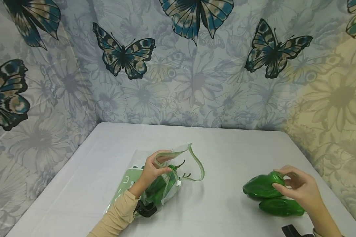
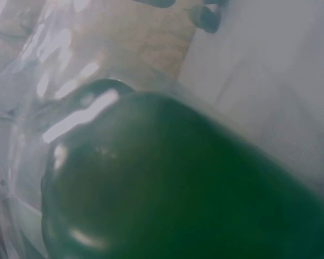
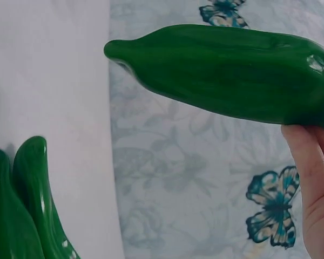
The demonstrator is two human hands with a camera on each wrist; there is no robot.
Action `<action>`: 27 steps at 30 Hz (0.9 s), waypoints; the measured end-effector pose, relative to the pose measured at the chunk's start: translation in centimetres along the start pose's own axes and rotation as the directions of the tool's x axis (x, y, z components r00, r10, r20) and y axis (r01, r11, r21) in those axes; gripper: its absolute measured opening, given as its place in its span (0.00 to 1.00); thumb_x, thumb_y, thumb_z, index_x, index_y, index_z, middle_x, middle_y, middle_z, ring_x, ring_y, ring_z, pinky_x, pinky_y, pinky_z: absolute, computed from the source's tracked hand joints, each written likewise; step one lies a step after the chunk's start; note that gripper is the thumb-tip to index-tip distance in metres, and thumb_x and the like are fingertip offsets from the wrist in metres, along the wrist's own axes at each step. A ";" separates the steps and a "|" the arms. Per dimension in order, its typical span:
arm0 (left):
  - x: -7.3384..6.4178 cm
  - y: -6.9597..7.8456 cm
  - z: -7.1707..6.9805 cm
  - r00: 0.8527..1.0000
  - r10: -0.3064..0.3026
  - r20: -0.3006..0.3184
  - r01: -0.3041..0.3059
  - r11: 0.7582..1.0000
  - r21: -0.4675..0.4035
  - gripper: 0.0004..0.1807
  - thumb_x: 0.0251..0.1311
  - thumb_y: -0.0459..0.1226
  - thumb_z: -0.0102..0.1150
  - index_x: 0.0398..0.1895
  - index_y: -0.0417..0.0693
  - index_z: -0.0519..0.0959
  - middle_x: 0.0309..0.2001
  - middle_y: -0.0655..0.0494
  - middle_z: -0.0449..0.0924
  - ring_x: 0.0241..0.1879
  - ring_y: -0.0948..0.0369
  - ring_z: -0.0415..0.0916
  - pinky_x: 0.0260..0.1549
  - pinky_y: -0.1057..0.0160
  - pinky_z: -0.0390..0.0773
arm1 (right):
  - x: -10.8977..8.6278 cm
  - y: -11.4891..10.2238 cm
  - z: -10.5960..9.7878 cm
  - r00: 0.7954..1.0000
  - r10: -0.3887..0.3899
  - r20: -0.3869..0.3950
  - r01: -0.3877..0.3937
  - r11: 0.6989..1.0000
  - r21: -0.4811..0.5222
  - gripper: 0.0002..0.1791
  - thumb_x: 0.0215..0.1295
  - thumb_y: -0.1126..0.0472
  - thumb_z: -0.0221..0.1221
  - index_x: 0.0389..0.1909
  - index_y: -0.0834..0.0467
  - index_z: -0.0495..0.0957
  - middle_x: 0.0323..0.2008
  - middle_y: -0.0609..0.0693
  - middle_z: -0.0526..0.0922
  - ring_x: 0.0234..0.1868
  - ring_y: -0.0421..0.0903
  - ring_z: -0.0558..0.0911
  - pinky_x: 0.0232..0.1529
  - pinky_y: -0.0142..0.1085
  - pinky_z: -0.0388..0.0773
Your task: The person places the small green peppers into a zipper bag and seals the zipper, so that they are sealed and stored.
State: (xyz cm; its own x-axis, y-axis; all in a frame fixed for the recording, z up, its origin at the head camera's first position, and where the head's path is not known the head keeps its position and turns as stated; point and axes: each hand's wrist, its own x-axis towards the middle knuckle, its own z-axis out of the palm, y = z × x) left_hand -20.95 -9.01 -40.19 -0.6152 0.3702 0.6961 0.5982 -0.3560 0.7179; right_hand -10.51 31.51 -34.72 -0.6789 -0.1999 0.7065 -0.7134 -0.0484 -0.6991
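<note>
My left hand (image 1: 154, 168) grips the rim of a clear plastic bag (image 1: 202, 168) with a green-edged mouth, which gapes toward the right. Inside it lie green peppers (image 1: 157, 189), their thin stems poking up near the mouth. One pepper (image 2: 178, 178) fills the left wrist view, seen through shiny plastic. On the right, the fingers and thumb of my right hand (image 1: 302, 187) pinch a long green pepper (image 3: 221, 75) by its stem end, its narrow tip pointing left. Just below it, another green pepper (image 1: 281, 207) lies on the table; the right wrist view shows two loose peppers (image 3: 11, 216) side by side.
A white-covered table (image 1: 219, 148) spreads under both hands. Behind it and at the sides hangs cloth (image 1: 195, 85) printed with flowers and butterflies. A green printed panel (image 1: 127, 182) of the bag lies beside the left forearm. Black straps (image 1: 146, 209) circle the wrists.
</note>
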 end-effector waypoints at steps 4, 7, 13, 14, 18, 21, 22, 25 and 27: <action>0.1 0.0 0.1 1.000 -0.005 -0.004 0.005 1.000 -0.003 0.34 0.50 0.41 0.65 0.49 0.21 0.64 0.48 0.56 0.75 0.49 0.58 0.72 0.48 0.56 0.72 | 0.2 0.0 0.4 1.000 0.025 -0.020 -0.026 0.997 -0.070 0.22 0.32 0.92 0.57 0.35 0.77 0.73 0.35 0.55 0.78 0.35 0.43 0.78 0.32 0.25 0.76; 0.2 0.0 0.1 1.000 0.012 -0.001 -0.012 1.000 -0.010 0.33 0.50 0.41 0.64 0.49 0.21 0.65 0.48 0.54 0.76 0.49 0.58 0.72 0.48 0.57 0.72 | 0.4 0.2 0.6 1.000 0.005 -0.028 -0.006 0.999 -0.044 0.22 0.32 0.91 0.58 0.35 0.78 0.73 0.35 0.56 0.78 0.36 0.43 0.78 0.36 0.25 0.75; 0.3 -0.1 0.2 1.000 0.027 -0.004 -0.027 0.999 -0.030 0.33 0.49 0.40 0.65 0.49 0.21 0.65 0.48 0.54 0.76 0.48 0.58 0.72 0.50 0.55 0.69 | 0.8 0.9 1.1 0.998 -0.054 -0.015 0.055 0.998 0.018 0.20 0.34 0.90 0.59 0.35 0.80 0.72 0.35 0.58 0.77 0.35 0.44 0.77 0.35 0.26 0.75; 0.2 -0.1 0.2 1.000 0.025 -0.004 -0.025 0.999 -0.028 0.33 0.49 0.40 0.65 0.49 0.21 0.65 0.48 0.55 0.76 0.48 0.58 0.73 0.50 0.55 0.69 | 0.9 1.0 1.2 0.998 -0.057 -0.011 0.057 0.998 0.019 0.20 0.33 0.90 0.59 0.35 0.80 0.72 0.35 0.59 0.77 0.34 0.44 0.77 0.34 0.26 0.75; 0.1 -0.1 0.2 1.000 0.019 -0.005 -0.019 1.000 -0.013 0.32 0.50 0.41 0.64 0.49 0.24 0.66 0.48 0.54 0.76 0.48 0.58 0.73 0.50 0.55 0.69 | 1.3 1.2 1.8 0.999 -0.036 0.025 0.035 0.999 0.027 0.21 0.34 0.90 0.58 0.36 0.79 0.72 0.36 0.57 0.76 0.34 0.44 0.77 0.35 0.27 0.76; 0.0 -0.1 0.2 1.000 0.013 -0.011 -0.013 1.000 0.005 0.32 0.50 0.41 0.64 0.50 0.25 0.67 0.48 0.54 0.76 0.48 0.58 0.73 0.49 0.54 0.71 | 1.6 1.4 2.2 0.998 -0.006 0.058 0.004 0.999 0.040 0.21 0.36 0.90 0.56 0.36 0.77 0.72 0.36 0.56 0.75 0.34 0.44 0.77 0.35 0.28 0.76; 0.0 0.0 0.2 1.000 0.005 -0.014 -0.005 1.000 0.010 0.32 0.50 0.41 0.64 0.50 0.25 0.67 0.48 0.54 0.76 0.48 0.58 0.73 0.48 0.54 0.71 | 1.7 1.5 2.4 0.998 0.005 0.063 -0.007 1.000 0.031 0.20 0.37 0.90 0.56 0.36 0.76 0.72 0.36 0.55 0.75 0.34 0.43 0.77 0.35 0.28 0.76; 0.0 0.0 0.2 1.000 0.000 -0.015 0.001 1.000 0.022 0.33 0.50 0.42 0.64 0.50 0.24 0.66 0.48 0.54 0.76 0.48 0.58 0.73 0.48 0.54 0.71 | 1.8 1.5 2.7 0.997 0.035 0.064 -0.036 0.999 0.014 0.19 0.39 0.89 0.57 0.36 0.74 0.72 0.36 0.53 0.76 0.34 0.42 0.77 0.34 0.28 0.76; 0.0 0.1 0.2 1.000 -0.002 -0.014 0.002 1.000 0.023 0.34 0.49 0.42 0.64 0.49 0.23 0.65 0.48 0.55 0.76 0.49 0.58 0.72 0.48 0.53 0.71 | 2.0 1.5 2.9 0.997 0.048 0.062 -0.048 0.999 0.004 0.18 0.40 0.88 0.57 0.36 0.73 0.72 0.36 0.52 0.76 0.34 0.42 0.77 0.33 0.28 0.76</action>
State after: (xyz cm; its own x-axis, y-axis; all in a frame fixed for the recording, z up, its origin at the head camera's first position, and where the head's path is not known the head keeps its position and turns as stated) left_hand -20.83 -8.86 -40.14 -0.6234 0.3589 0.6946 0.6085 -0.3351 0.7193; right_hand -12.42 28.22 -34.69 -0.7002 -0.2626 0.6639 -0.6789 -0.0427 -0.7329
